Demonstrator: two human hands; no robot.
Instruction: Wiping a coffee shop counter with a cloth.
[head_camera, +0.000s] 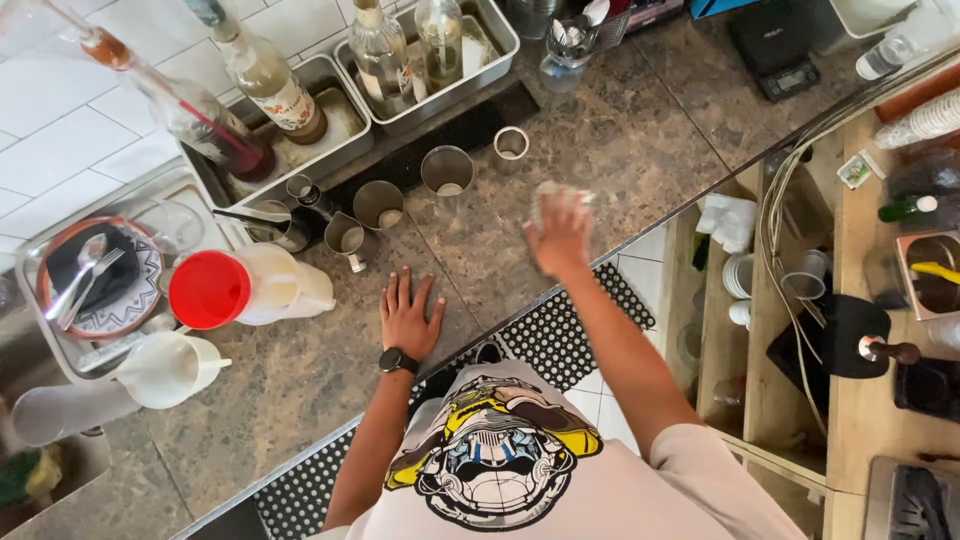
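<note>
My left hand (410, 315) lies flat, fingers spread, on the speckled stone counter (620, 130), empty, a dark watch on its wrist. My right hand (558, 238), blurred by motion, is closed around a clear glass (556, 197) just above the counter. Behind the hands stand several metal cups: one (447, 172) straight ahead, one (378, 206) to its left, a small ring-like one (511, 143) further back. A small metal jug (346, 241) stands left of my left hand.
A white jug with a red lid (245, 287) and a white pitcher (165, 368) stand at left. Syrup bottles (268, 80) fill metal trays by the tiled wall. A tray holds a plate with spoons (95, 278). Shelves with cups (770, 280) lie at right.
</note>
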